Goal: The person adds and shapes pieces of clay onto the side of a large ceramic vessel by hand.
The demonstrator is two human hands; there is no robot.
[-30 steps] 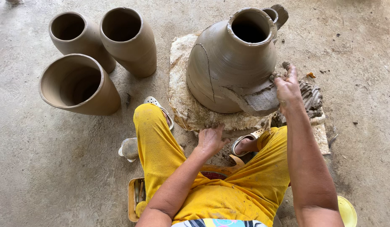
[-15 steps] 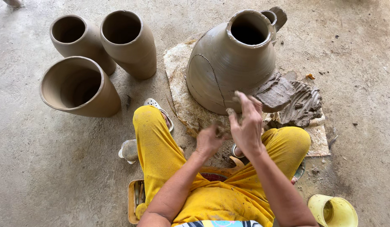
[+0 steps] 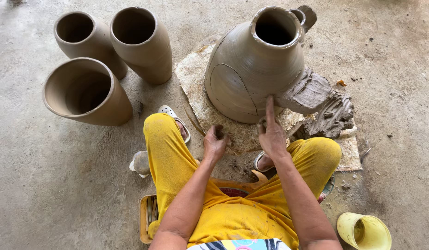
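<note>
A large wet clay jar (image 3: 256,69) with an open mouth stands on a round stone slab (image 3: 196,78) in front of me. A slab of grey clay (image 3: 309,92) is stuck to the jar's lower right side, and more lumps of clay (image 3: 332,115) lie on the ground beside it. My right hand (image 3: 271,132) is raised with its forefinger touching the jar's lower wall. My left hand (image 3: 215,141) hovers over the slab with fingers curled; it seems to pinch a small bit of clay. I sit in yellow trousers.
Three unfired clay pots (image 3: 140,41) (image 3: 80,37) (image 3: 85,92) stand at the left on the concrete floor. A yellow plastic cup (image 3: 365,231) lies at the lower right. A wooden stool or tray (image 3: 147,217) is under me, and a white sandal (image 3: 173,118) is near my left knee.
My right hand left the clay slab on the jar's right side, drew back toward me, then moved forward so its forefinger meets the jar's wall. My left hand stayed near the slab.
</note>
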